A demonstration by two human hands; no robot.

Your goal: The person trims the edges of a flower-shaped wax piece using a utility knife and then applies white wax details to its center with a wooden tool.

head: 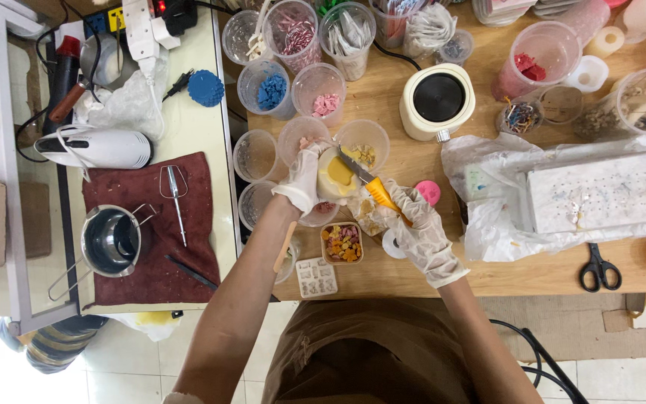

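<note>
The gloved left hand (302, 179) is gripping a pale yellow round wax block (336, 176); the gloved right hand (420, 228) is clasping a yellow-handled utility knife (368, 187), which is best kept shallow and angled away from the fingers.

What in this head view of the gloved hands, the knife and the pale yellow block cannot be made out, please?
- Head view: the far side of the pale yellow block is covered by the left hand.
- Knife: its yellow handle disappears inside the right hand, so the grip is hidden.
- Cups along the top edge are cut off by the frame.
- Small moulded tray: shapes too small to tell.
</note>
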